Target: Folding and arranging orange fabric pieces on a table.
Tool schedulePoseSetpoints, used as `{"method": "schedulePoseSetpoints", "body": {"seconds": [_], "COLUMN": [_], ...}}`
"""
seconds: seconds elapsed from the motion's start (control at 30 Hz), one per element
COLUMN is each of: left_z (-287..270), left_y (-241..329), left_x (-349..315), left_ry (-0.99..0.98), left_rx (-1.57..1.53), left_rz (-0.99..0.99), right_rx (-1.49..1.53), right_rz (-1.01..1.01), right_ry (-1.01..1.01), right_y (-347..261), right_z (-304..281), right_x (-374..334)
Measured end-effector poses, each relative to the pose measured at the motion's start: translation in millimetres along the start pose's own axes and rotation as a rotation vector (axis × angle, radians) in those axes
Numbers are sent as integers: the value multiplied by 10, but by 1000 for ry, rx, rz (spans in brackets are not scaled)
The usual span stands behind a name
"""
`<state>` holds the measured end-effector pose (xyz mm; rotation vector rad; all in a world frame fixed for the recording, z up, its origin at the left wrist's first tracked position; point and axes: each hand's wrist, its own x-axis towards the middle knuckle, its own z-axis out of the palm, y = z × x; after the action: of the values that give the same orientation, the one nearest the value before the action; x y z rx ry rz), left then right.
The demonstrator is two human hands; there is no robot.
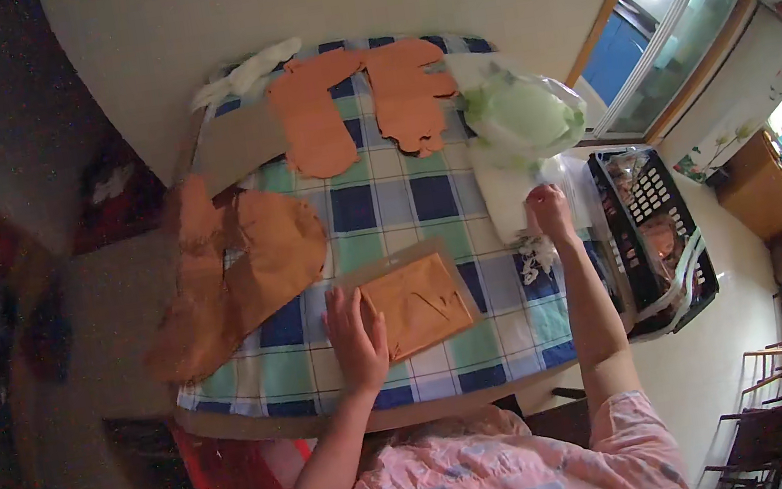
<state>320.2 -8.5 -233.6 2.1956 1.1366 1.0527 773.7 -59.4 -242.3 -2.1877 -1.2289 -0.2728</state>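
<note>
The orange packet [417, 303] lies flat on the checked cloth [393, 208], near that cloth's front edge. On my feed its clear end strip points toward the cloth's far side, canted a little left; it looks nearly square, so I cannot settle its long axis. My left hand [358, 340] rests on the packet's left border, fingers loosely spread. My right hand [549, 211] is curled near the cloth's right edge; I cannot tell what it pinches.

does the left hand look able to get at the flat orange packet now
Most likely yes: the left hand is at the left edge of the packet, which nothing else covers.
</note>
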Motion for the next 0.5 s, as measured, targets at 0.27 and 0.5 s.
{"method": "schedulePoseSetpoints", "body": {"seconds": [0.27, 0.5], "left_z": [4, -54], "left_y": [-16, -112], "left_x": [-11, -46], "left_ry": [18, 3], "left_rx": [24, -48], "left_rz": [33, -47], "right_rx": [-364, -273], "right_rz": [141, 9], "right_ry": [21, 222], "right_y": [-154, -1011], "right_z": [-140, -578], "right_x": [-18, -83]}}
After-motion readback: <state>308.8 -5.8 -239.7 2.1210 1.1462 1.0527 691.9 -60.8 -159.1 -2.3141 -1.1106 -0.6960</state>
